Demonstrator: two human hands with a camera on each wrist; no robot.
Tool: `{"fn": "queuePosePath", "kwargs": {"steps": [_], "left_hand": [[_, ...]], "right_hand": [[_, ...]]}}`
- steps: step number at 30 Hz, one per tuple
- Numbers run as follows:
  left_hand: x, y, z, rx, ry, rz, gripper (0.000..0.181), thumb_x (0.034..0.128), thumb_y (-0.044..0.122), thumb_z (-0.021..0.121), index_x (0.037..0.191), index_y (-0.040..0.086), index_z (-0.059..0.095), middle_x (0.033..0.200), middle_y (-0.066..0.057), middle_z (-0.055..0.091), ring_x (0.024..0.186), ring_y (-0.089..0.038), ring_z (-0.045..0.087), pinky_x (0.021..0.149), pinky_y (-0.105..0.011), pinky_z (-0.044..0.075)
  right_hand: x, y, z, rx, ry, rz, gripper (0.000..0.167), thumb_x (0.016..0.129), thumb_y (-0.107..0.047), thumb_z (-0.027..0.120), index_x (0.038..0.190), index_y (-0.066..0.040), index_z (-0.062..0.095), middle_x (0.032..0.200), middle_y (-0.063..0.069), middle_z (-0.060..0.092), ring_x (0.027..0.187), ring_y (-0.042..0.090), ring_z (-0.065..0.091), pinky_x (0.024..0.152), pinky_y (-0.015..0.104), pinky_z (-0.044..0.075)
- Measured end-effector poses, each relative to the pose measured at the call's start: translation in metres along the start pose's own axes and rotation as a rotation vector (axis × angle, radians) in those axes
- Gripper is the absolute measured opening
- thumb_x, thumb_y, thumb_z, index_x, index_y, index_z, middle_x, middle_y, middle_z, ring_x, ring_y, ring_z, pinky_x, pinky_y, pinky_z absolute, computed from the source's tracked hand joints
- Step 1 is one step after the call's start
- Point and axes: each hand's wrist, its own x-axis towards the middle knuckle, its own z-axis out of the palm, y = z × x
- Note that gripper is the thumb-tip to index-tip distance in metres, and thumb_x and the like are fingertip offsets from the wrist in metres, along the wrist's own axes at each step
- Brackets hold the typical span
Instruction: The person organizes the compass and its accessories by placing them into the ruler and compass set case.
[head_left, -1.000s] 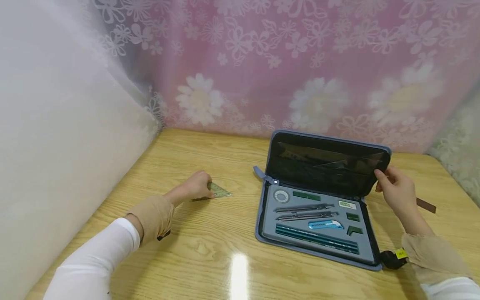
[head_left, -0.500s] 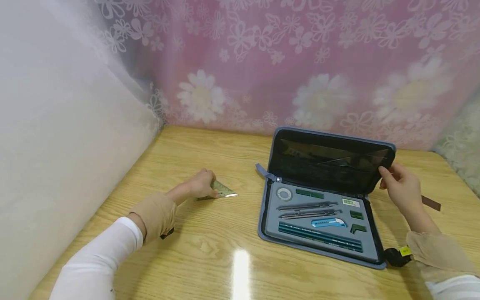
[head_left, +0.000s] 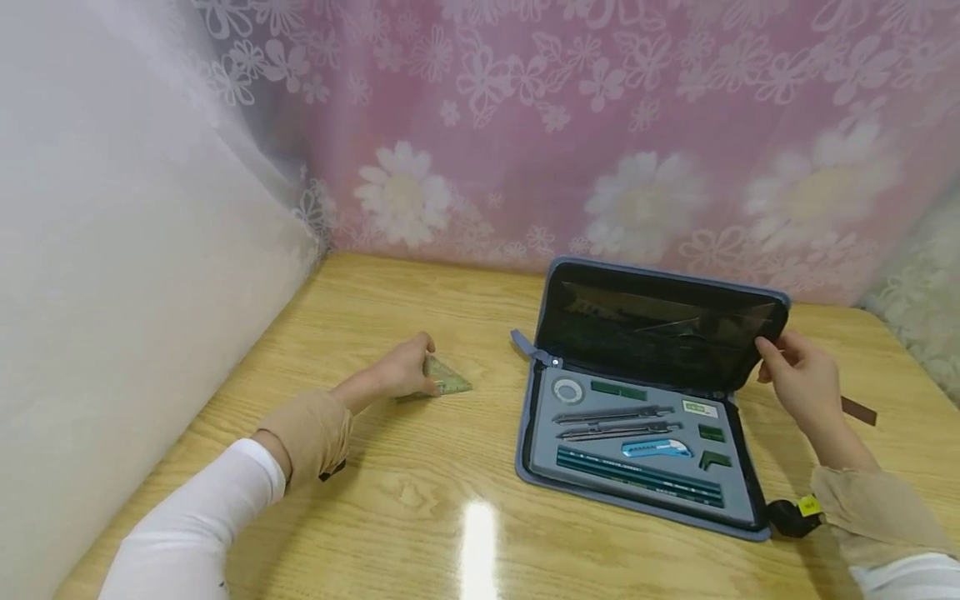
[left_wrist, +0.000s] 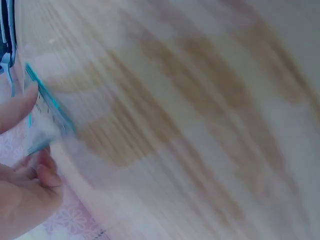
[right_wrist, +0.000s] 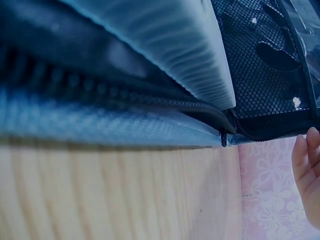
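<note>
My left hand (head_left: 408, 367) pinches a clear greenish set square (head_left: 452, 379) between thumb and fingers, low over the table left of the case. In the left wrist view the thumb lies on one face of the set square (left_wrist: 47, 112), and the curled fingers are behind it. On the right, a blue zippered drawing case (head_left: 540, 479) lies unfolded with its lid (head_left: 660, 329) raised. My right hand (head_left: 806, 379) grips the lid's right edge, thumb on the inner side. In the right wrist view, that hand (right_wrist: 310, 170) is partly cut off beside the mesh pocket (right_wrist: 270, 65).
The case's grey tray holds a tape roll (head_left: 567, 390), two compasses (head_left: 618, 423), a blue utility knife (head_left: 656, 448), several green pencils (head_left: 637, 477), an eraser (head_left: 700, 407) and small green pieces (head_left: 711, 432). A brown strap (head_left: 858, 410) sticks out behind the right hand. A floral curtain (head_left: 495, 167) hangs behind the table.
The view has shifted slightly. The set square's tilt has altered a little, and a glint seen on its edge half a second ago is gone. Both hands keep their holds.
</note>
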Motion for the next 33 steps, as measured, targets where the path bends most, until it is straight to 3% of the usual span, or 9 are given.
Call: {"fn": "queuePosePath", "kwargs": {"steps": [4,7,12,16,19,23,28,33], "left_hand": [[0.006,0.006,-0.008,-0.019,0.038,0.075,0.026,0.0846,0.010,0.067,0.104,-0.004,0.057,0.090,-0.010,0.061,0.080,-0.020,0.057,0.071,-0.031,0.049],[0.011,0.024,-0.021,-0.030,0.064,0.130,0.016,0.0884,0.011,0.062,0.099,0.000,0.065,0.089,-0.008,0.066,0.082,-0.020,0.062,0.074,-0.032,0.050],[0.022,0.079,-0.046,0.031,0.091,0.256,0.026,0.0955,0.015,0.052,0.113,0.002,0.065,0.093,-0.007,0.068,0.081,-0.018,0.063,0.075,-0.032,0.049],[0.042,0.129,-0.052,0.117,0.158,0.382,0.026,0.0957,0.018,0.053,0.115,0.006,0.065,0.098,-0.006,0.068,0.080,-0.015,0.063,0.073,-0.027,0.048],[0.058,0.164,-0.044,0.208,0.195,0.471,0.024,0.0941,0.019,0.056,0.112,0.007,0.067,0.102,-0.005,0.068,0.085,-0.013,0.062,0.076,-0.024,0.047],[0.078,0.197,-0.025,0.286,0.185,0.538,0.024,0.0945,0.021,0.055,0.112,0.009,0.067,0.105,-0.003,0.067,0.088,-0.011,0.062,0.079,-0.021,0.046],[0.096,0.222,-0.002,0.380,0.155,0.582,0.024,0.0961,0.019,0.051,0.112,0.009,0.066,0.106,-0.003,0.066,0.090,-0.010,0.061,0.082,-0.021,0.045],[0.108,0.237,0.017,0.523,0.140,0.555,0.023,0.0967,0.020,0.050,0.110,0.012,0.067,0.103,0.000,0.066,0.088,-0.010,0.061,0.078,-0.022,0.047]], "right_hand": [[-0.002,0.001,-0.002,-0.001,0.009,-0.002,0.030,0.096,-0.027,0.050,0.087,0.001,0.054,0.054,-0.007,0.052,0.052,-0.002,0.049,0.042,0.024,0.033],[-0.002,0.002,-0.003,-0.005,0.012,-0.020,0.028,0.096,-0.026,0.050,0.087,0.000,0.055,0.054,-0.007,0.052,0.052,-0.003,0.049,0.042,0.023,0.034],[-0.001,0.001,-0.006,-0.006,0.022,-0.032,0.028,0.096,-0.026,0.050,0.088,0.000,0.055,0.055,-0.005,0.053,0.052,-0.002,0.050,0.042,0.023,0.034],[-0.001,0.002,-0.006,0.007,0.039,-0.027,0.026,0.096,-0.025,0.050,0.089,0.000,0.055,0.055,-0.005,0.052,0.051,-0.001,0.050,0.043,0.022,0.035],[-0.002,0.002,-0.005,0.017,0.047,-0.032,0.025,0.096,-0.023,0.051,0.089,0.001,0.056,0.054,-0.005,0.052,0.051,0.000,0.050,0.044,0.021,0.036],[-0.004,0.002,-0.002,0.021,0.040,-0.047,0.025,0.096,-0.021,0.052,0.088,0.002,0.057,0.055,-0.001,0.053,0.051,0.002,0.050,0.045,0.020,0.037],[-0.005,0.001,0.000,0.009,0.032,-0.059,0.025,0.096,-0.021,0.051,0.089,0.002,0.058,0.055,-0.001,0.053,0.051,0.003,0.049,0.044,0.021,0.036],[-0.003,0.001,0.000,0.012,0.032,-0.072,0.025,0.096,-0.022,0.051,0.091,0.002,0.059,0.055,0.001,0.053,0.051,0.004,0.050,0.043,0.022,0.036]]}}
